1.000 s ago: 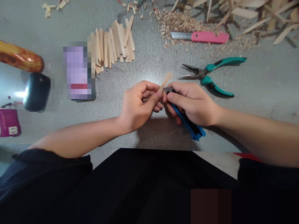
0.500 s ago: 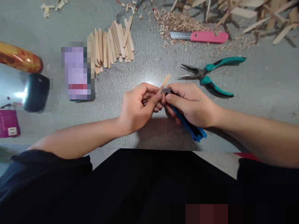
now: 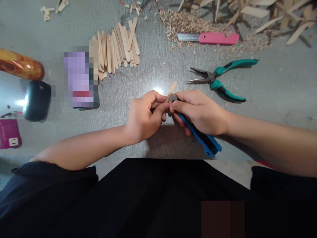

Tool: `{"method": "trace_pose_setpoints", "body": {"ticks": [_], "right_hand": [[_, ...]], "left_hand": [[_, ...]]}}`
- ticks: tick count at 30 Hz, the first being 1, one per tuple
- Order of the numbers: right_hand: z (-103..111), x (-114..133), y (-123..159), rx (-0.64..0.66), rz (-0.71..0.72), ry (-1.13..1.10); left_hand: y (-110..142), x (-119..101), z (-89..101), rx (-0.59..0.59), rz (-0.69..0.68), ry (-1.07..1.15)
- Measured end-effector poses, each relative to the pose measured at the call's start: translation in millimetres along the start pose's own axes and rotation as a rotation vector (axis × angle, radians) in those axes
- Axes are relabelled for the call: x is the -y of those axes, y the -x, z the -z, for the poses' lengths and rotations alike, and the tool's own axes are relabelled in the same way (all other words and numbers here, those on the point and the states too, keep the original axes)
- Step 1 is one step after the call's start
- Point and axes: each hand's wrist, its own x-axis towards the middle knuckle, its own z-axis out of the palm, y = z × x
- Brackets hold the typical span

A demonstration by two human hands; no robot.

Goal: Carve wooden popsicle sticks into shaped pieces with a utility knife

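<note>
A flat wooden craft stick (image 3: pixel 173 87) is pinched between the thumb and fingers of my left hand (image 3: pixel 148 114), its free end pointing up and to the right. My right hand (image 3: pixel 199 110) is wrapped round cutting pliers with blue-and-black handles (image 3: pixel 201 138). Their grey metal head (image 3: pixel 173 98) meets the stick close to my left fingertips. Fingers partly hide the jaws, so I cannot tell whether they bite into the wood. Both hands are almost touching, just above the table.
Green-handled needle-nose pliers (image 3: pixel 213 77) lie spread at the right. Beyond them are a pink knife (image 3: pixel 219 38), wood shavings (image 3: pixel 184 24) and loose sticks (image 3: pixel 255 12). A row of craft sticks (image 3: pixel 116 48) adjoins a blurred purple box (image 3: pixel 79 76). A dark rounded object (image 3: pixel 37 100) stands left.
The plier head has shifted slightly left and down, onto the stick. The handles have swung a little lower. The stick's visible end looks shorter, and the whole view has drifted slightly.
</note>
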Motion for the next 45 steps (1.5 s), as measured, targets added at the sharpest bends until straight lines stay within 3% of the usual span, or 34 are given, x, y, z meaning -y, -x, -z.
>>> {"method": "trace_pose_setpoints", "body": {"ticks": [7,15,21,32,45], "right_hand": [[-1,2,-1,0.02,-0.011,-0.04],[7,-5,-3,0.106,0.107,-0.121],[13,-7,-5,0.22,0.188,-0.166],[5,-12,0,0.045,0.139,-0.117],[-3,-10,3,-0.049,0.116,-0.039]], "left_hand": [[-2,-4,0.4,0.011,0.01,0.002],[-9,-5,-0.2,0.03,0.02,0.267],[-9,-8,-2.2,0.016,0.04,0.307],[-4,-10,-4.9,-0.069,0.054,0.208],[2,-6,-2.7,-0.072,0.067,0.052]]}}
